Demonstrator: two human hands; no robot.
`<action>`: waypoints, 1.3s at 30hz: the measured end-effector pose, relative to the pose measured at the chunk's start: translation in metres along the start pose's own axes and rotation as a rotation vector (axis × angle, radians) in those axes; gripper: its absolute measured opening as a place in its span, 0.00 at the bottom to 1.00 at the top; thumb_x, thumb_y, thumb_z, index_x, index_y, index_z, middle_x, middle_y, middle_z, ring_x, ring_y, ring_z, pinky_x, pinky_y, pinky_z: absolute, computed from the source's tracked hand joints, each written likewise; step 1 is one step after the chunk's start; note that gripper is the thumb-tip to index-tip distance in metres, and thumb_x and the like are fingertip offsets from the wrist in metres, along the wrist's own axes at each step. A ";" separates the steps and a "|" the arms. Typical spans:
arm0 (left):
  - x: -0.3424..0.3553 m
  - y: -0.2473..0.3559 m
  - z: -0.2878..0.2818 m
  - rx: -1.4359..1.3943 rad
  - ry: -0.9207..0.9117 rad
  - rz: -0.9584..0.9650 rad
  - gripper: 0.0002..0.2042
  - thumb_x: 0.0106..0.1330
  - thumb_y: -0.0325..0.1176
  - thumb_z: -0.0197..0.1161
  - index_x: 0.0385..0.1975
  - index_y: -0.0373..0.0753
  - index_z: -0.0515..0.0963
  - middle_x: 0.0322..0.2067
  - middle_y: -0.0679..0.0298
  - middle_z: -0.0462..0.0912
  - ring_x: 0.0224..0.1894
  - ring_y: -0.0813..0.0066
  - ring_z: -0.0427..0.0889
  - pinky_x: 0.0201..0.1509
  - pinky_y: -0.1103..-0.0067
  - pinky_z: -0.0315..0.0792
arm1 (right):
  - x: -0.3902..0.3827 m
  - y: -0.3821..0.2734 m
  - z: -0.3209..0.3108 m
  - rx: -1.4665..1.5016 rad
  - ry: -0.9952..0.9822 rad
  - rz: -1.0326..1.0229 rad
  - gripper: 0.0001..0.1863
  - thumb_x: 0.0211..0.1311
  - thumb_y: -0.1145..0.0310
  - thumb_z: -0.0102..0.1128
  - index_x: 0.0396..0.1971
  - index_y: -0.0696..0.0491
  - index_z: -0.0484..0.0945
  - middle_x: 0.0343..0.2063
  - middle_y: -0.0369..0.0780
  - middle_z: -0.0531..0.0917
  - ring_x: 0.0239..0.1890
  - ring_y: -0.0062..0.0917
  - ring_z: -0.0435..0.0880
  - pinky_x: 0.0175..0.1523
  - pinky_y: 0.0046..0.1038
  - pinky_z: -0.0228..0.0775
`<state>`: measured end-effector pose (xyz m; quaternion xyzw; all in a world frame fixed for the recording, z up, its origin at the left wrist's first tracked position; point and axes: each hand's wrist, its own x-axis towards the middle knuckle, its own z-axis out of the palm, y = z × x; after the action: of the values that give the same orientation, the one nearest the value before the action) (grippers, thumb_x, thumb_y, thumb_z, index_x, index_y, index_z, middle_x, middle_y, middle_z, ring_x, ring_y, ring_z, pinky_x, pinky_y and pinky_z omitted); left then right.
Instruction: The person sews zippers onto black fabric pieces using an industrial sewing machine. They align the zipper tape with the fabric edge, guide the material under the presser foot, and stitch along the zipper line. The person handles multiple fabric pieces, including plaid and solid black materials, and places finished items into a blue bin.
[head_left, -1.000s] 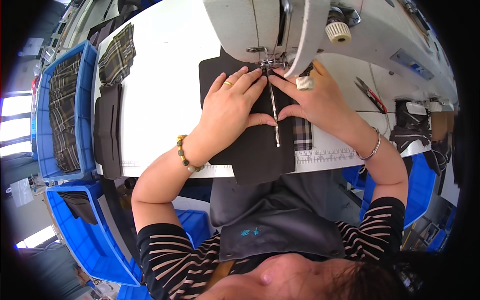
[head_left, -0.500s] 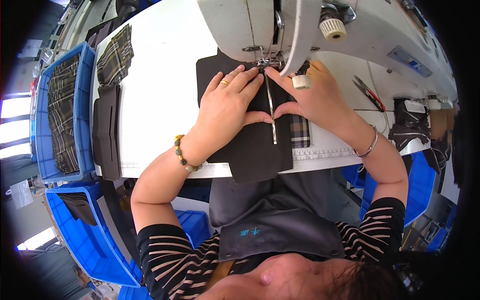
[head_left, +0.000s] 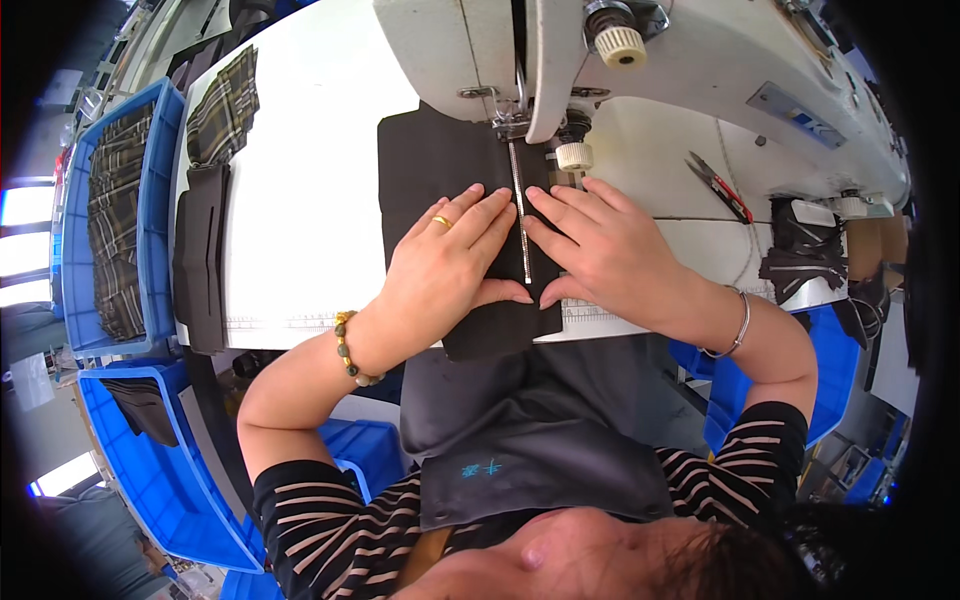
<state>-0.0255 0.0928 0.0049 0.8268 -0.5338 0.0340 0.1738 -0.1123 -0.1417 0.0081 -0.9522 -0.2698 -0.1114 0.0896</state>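
While your left hand (head_left: 450, 265) and right hand (head_left: 600, 250) press flat, fingers spread, they flank the zipper (head_left: 521, 215) on black fabric (head_left: 440, 170).

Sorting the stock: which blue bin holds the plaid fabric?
The upper blue bin beside the table's left end; the lower blue bin holds only a dark piece.

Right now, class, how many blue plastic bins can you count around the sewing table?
3 at least: one bin of plaid cloth at left, one lower left, one at right; others may be hidden.

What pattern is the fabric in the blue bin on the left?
Dark plaid fabric in the blue bin, shown best in the head view.
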 end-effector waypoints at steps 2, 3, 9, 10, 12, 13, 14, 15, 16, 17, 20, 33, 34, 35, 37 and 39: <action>0.006 -0.004 -0.002 -0.008 -0.003 0.023 0.40 0.49 0.52 0.79 0.61 0.32 0.80 0.64 0.56 0.81 0.66 0.54 0.79 0.69 0.63 0.75 | 0.002 0.004 0.002 0.007 0.018 0.002 0.42 0.42 0.46 0.81 0.56 0.58 0.83 0.60 0.46 0.83 0.61 0.36 0.80 0.72 0.42 0.68; 0.009 -0.006 -0.002 -0.009 -0.001 0.024 0.40 0.49 0.52 0.79 0.61 0.32 0.80 0.63 0.56 0.81 0.65 0.54 0.80 0.68 0.64 0.75 | 0.003 0.006 0.003 0.010 0.027 0.004 0.42 0.41 0.46 0.81 0.55 0.58 0.83 0.60 0.46 0.83 0.61 0.36 0.80 0.72 0.42 0.68; 0.024 -0.025 -0.002 0.032 0.016 0.051 0.40 0.49 0.55 0.77 0.58 0.32 0.81 0.61 0.57 0.82 0.62 0.56 0.82 0.68 0.63 0.75 | 0.017 0.020 0.004 0.061 -0.045 0.053 0.43 0.42 0.46 0.80 0.59 0.55 0.82 0.64 0.43 0.80 0.62 0.35 0.79 0.70 0.42 0.69; 0.025 -0.028 0.000 0.031 0.012 0.029 0.40 0.48 0.55 0.77 0.58 0.33 0.82 0.62 0.58 0.82 0.63 0.56 0.82 0.69 0.62 0.74 | 0.019 0.023 0.005 0.051 -0.005 0.044 0.41 0.41 0.46 0.80 0.56 0.56 0.83 0.59 0.42 0.82 0.61 0.35 0.80 0.69 0.40 0.69; 0.031 -0.032 0.000 0.044 0.033 0.042 0.40 0.48 0.55 0.77 0.59 0.32 0.82 0.62 0.59 0.82 0.58 0.56 0.82 0.65 0.64 0.75 | 0.022 0.027 0.010 0.031 0.075 0.025 0.38 0.39 0.47 0.82 0.50 0.56 0.85 0.49 0.41 0.85 0.59 0.35 0.81 0.67 0.37 0.69; 0.033 -0.034 -0.001 0.052 0.041 0.047 0.41 0.47 0.54 0.77 0.59 0.31 0.81 0.61 0.59 0.82 0.55 0.57 0.82 0.64 0.66 0.76 | 0.022 0.029 0.013 0.037 0.094 0.027 0.38 0.39 0.47 0.81 0.49 0.56 0.85 0.49 0.41 0.85 0.59 0.35 0.81 0.68 0.38 0.69; 0.035 -0.035 -0.003 0.019 0.013 0.022 0.40 0.48 0.55 0.76 0.60 0.33 0.82 0.61 0.61 0.82 0.52 0.58 0.82 0.62 0.66 0.76 | 0.023 0.031 0.016 0.043 0.112 0.029 0.37 0.39 0.47 0.81 0.49 0.56 0.85 0.49 0.41 0.86 0.60 0.36 0.81 0.68 0.38 0.69; 0.036 -0.035 -0.003 0.020 0.015 0.016 0.40 0.48 0.55 0.76 0.60 0.34 0.82 0.61 0.61 0.83 0.52 0.59 0.82 0.62 0.66 0.76 | 0.023 0.032 0.018 0.049 0.131 0.030 0.37 0.39 0.47 0.81 0.49 0.55 0.85 0.48 0.41 0.86 0.60 0.36 0.81 0.68 0.39 0.69; 0.036 -0.035 -0.003 0.021 0.018 0.009 0.40 0.48 0.55 0.76 0.60 0.34 0.82 0.61 0.62 0.83 0.51 0.59 0.82 0.61 0.66 0.76 | 0.024 0.033 0.018 0.053 0.136 0.030 0.37 0.39 0.47 0.81 0.49 0.55 0.85 0.48 0.41 0.86 0.60 0.37 0.81 0.68 0.39 0.69; 0.036 -0.036 -0.003 0.022 0.021 0.002 0.40 0.48 0.56 0.76 0.60 0.35 0.82 0.61 0.62 0.83 0.51 0.60 0.82 0.61 0.66 0.76 | 0.024 0.033 0.018 0.058 0.142 0.029 0.37 0.39 0.47 0.81 0.49 0.55 0.85 0.48 0.41 0.86 0.60 0.37 0.81 0.69 0.39 0.68; 0.036 -0.035 -0.003 0.033 0.020 -0.014 0.40 0.48 0.56 0.76 0.60 0.36 0.82 0.60 0.62 0.83 0.53 0.59 0.82 0.63 0.66 0.75 | 0.024 0.033 0.017 0.065 0.129 0.040 0.36 0.40 0.47 0.81 0.49 0.54 0.86 0.48 0.41 0.86 0.60 0.38 0.81 0.69 0.40 0.68; 0.037 -0.041 -0.001 0.011 0.008 -0.023 0.40 0.53 0.59 0.75 0.61 0.35 0.80 0.61 0.60 0.82 0.64 0.60 0.80 0.72 0.55 0.70 | 0.025 0.039 0.019 0.035 0.133 0.037 0.36 0.41 0.44 0.79 0.49 0.54 0.85 0.48 0.42 0.85 0.61 0.38 0.79 0.71 0.43 0.67; 0.037 -0.042 -0.001 0.012 0.008 -0.025 0.40 0.53 0.59 0.75 0.61 0.35 0.80 0.61 0.60 0.82 0.64 0.60 0.80 0.72 0.56 0.70 | 0.025 0.039 0.018 0.044 0.129 0.040 0.36 0.41 0.44 0.79 0.49 0.54 0.86 0.48 0.42 0.85 0.61 0.38 0.79 0.71 0.43 0.67; 0.036 -0.042 0.000 0.014 0.008 -0.026 0.40 0.53 0.59 0.74 0.61 0.35 0.80 0.61 0.60 0.82 0.64 0.60 0.80 0.72 0.56 0.70 | 0.026 0.038 0.017 0.053 0.125 0.043 0.36 0.42 0.44 0.79 0.48 0.54 0.86 0.48 0.42 0.85 0.61 0.38 0.79 0.72 0.43 0.67; 0.038 -0.043 -0.001 0.017 0.017 -0.024 0.40 0.53 0.60 0.74 0.61 0.35 0.80 0.61 0.60 0.82 0.64 0.60 0.80 0.72 0.56 0.70 | 0.026 0.039 0.017 0.062 0.122 0.049 0.36 0.42 0.44 0.79 0.48 0.53 0.86 0.48 0.42 0.85 0.61 0.38 0.79 0.72 0.44 0.66; 0.039 -0.044 0.000 0.016 0.021 -0.021 0.40 0.54 0.60 0.74 0.61 0.35 0.80 0.61 0.60 0.81 0.64 0.59 0.79 0.72 0.56 0.70 | 0.025 0.040 0.019 0.062 0.127 0.055 0.35 0.42 0.44 0.79 0.47 0.53 0.86 0.48 0.42 0.85 0.61 0.38 0.79 0.72 0.44 0.66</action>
<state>0.0300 0.0754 0.0036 0.8335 -0.5228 0.0451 0.1730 -0.0667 -0.1587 -0.0079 -0.9471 -0.2408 -0.1606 0.1389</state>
